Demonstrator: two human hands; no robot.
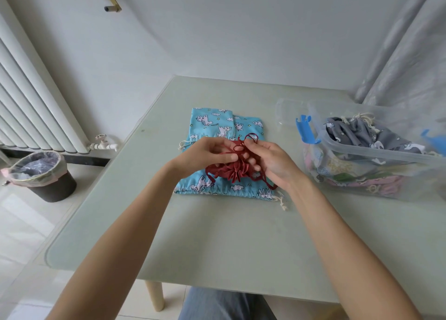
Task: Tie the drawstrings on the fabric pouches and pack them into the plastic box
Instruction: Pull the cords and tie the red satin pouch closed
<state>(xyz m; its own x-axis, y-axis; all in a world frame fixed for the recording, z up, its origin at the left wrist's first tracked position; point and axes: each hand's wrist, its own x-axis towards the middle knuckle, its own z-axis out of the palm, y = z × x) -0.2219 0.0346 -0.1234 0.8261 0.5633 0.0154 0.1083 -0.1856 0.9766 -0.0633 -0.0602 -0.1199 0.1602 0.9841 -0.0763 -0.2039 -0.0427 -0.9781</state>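
A dark red fabric pouch with a gathered mouth rests on top of blue cartoon-print pouches in the middle of the table. My left hand pinches a strand of its red drawstring. My right hand holds the other strand, and a small loop stands between the two hands. More cord trails under my right wrist. To the right stands a clear plastic box with blue clips, holding grey and pastel pouches.
The clear box lid lies behind the box. The pale green table has a rounded front-left corner. A lined waste bin stands on the floor at left under a white radiator. A curtain hangs at right.
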